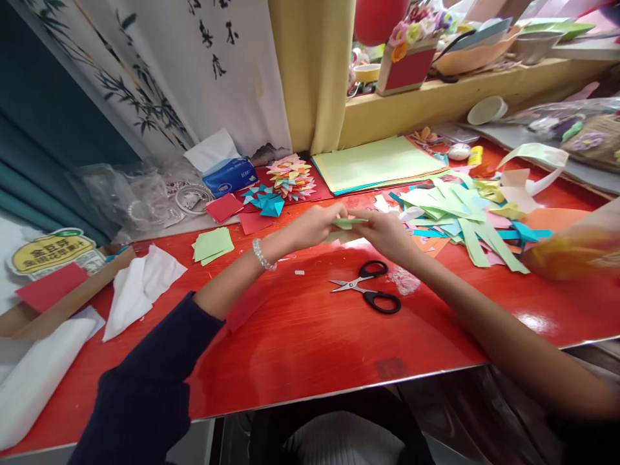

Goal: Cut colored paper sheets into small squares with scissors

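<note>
My left hand point(316, 226), with a beaded bracelet point(264, 254) at the wrist, grips one side of a small piece of green paper point(349, 223). On its other side, my right hand point(383, 234) has its fingers closed on the same paper. Both hands are raised over the middle of the red table point(290, 349). Just below them lie scissors point(361, 284) with black handles, blades spread and pointing left. A short stack of green paper squares point(213, 245) rests left of my hands. Strips of green and blue paper point(460, 206) are heaped to the right.
Behind my hands sit a folded-paper cluster point(290, 177), blue folded pieces point(265, 200), a blue tissue pack point(227, 174) and large paper sheets point(378, 165). A cardboard box point(72, 294) and crumpled tissue point(143, 284) lie left. An orange-tinted plastic bag point(576, 245) stands right.
</note>
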